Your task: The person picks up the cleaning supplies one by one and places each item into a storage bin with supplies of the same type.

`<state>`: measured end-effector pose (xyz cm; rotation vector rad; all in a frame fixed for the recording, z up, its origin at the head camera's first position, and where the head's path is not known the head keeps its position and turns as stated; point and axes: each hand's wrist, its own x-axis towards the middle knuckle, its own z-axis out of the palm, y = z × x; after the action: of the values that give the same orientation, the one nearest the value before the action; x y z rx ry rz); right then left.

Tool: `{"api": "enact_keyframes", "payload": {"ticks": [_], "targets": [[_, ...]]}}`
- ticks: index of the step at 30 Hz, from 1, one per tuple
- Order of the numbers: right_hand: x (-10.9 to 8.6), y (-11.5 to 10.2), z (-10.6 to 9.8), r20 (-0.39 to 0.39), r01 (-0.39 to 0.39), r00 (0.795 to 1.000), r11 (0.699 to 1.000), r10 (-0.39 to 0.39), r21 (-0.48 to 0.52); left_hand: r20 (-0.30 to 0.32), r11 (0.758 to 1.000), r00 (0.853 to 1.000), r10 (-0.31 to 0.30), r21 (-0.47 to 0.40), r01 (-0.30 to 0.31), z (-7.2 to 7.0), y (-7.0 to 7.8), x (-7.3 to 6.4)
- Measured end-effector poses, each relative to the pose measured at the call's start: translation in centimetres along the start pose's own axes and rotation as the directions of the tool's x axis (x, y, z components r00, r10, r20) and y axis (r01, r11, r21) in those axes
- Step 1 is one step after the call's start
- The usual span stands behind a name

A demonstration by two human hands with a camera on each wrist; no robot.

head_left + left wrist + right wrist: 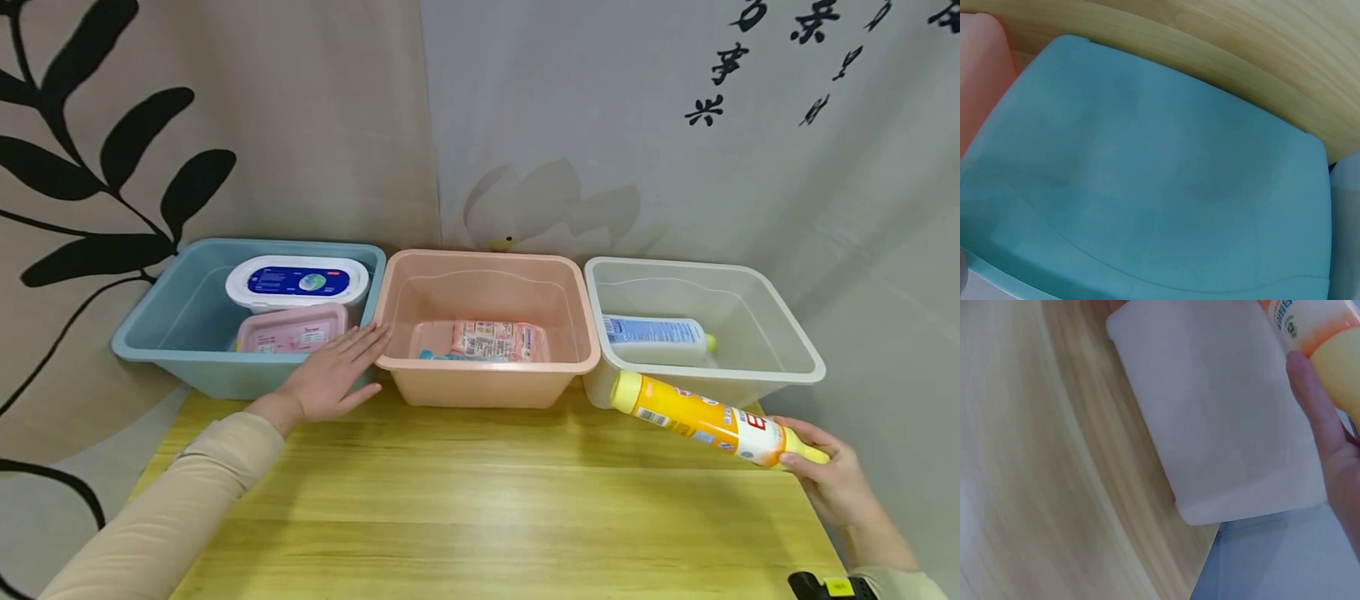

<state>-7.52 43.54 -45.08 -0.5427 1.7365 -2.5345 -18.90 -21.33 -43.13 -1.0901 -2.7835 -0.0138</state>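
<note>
My right hand grips a yellow bottle with a white and orange label by its narrow yellow end. The bottle slants in front of the white bin, its wide yellow end up and to the left. In the right wrist view, a finger lies along the bottle. My left hand, fingers straight, rests at the adjoining rims of the blue bin and the pink bin. In the left wrist view, the blue bin's outer wall fills most of the frame.
In the blue bin are a white wipes box and a pink box. A pink printed packet lies inside the pink bin. The white bin holds a white-and-blue bottle. All bins stand along the back of the wooden table, before a curtain.
</note>
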Motion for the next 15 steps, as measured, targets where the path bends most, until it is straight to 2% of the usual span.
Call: {"api": "enact_keyframes", "payload": {"ticks": [5, 15], "targets": [[0.6, -0.7, 0.4, -0.042, 0.068, 0.997, 0.995, -0.065, 0.079, -0.009, 1.0, 1.0, -0.003, -0.007, 0.003, 0.0, -0.1, 0.0], [1.7, -2.0, 0.5, -0.171, 0.145, 0.978, 0.976, -0.117, 0.164, -0.005, 1.0, 1.0, -0.004, -0.015, 0.004, -0.1, 0.0, 0.0]]}}
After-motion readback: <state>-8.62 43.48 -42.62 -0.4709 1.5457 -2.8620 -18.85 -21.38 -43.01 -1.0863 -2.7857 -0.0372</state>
